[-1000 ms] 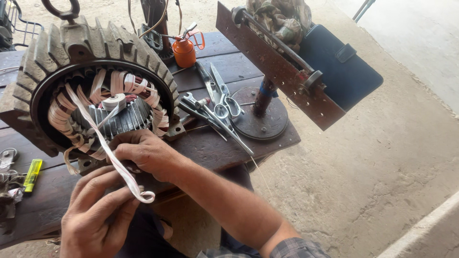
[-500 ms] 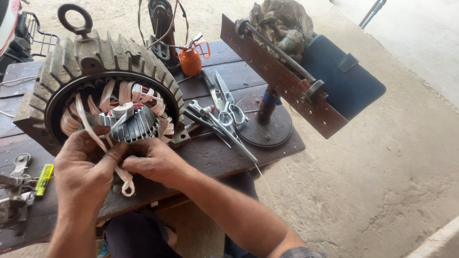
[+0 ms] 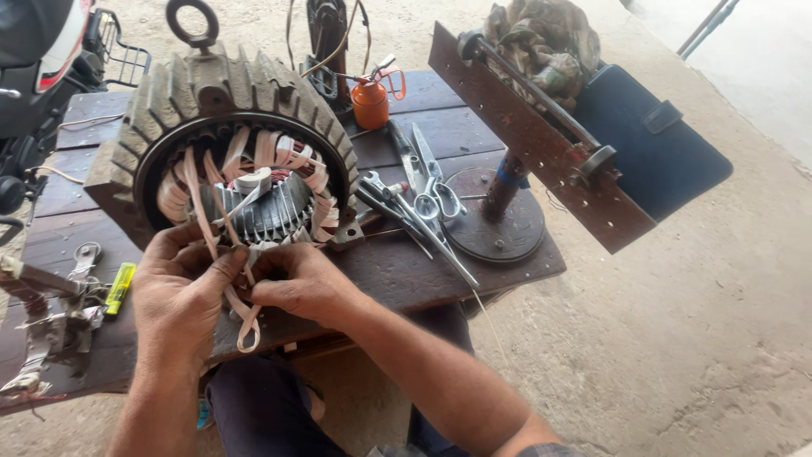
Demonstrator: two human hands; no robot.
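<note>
A: Where are the hands?

B: Both sit low in the left half of the frame, at the bottom rim of the stator [image 3: 224, 101]. The left hand [image 3: 182, 296] pinches the tape [image 3: 247, 326] between thumb and fingers. The right hand [image 3: 304, 283] is closed on the same tape just beside it, so the two hands touch or nearly touch.

A: And the tape itself?

B: It is a pale, flat strip. It runs down from the windings [image 3: 254, 199] inside the stator, passes between the hands, and hangs in a loop below them over the front edge of the worktop [image 3: 406, 271].

A: How does the stator stand?

B: Upright on its side, open face toward the camera, in the upper left of the frame, with a lifting ring on top.

A: What else is on the worktop?

B: Scissors [image 3: 436, 199] and wrenches [image 3: 393, 207] lie just right of the stator. An orange oil can [image 3: 370, 101] stands behind them, near the top centre. A round-based stand [image 3: 495, 228] carries a rusty bar [image 3: 541, 140] that slants across the upper right. A yellow marker [image 3: 120, 288] lies at the left edge, near the left hand.
</note>
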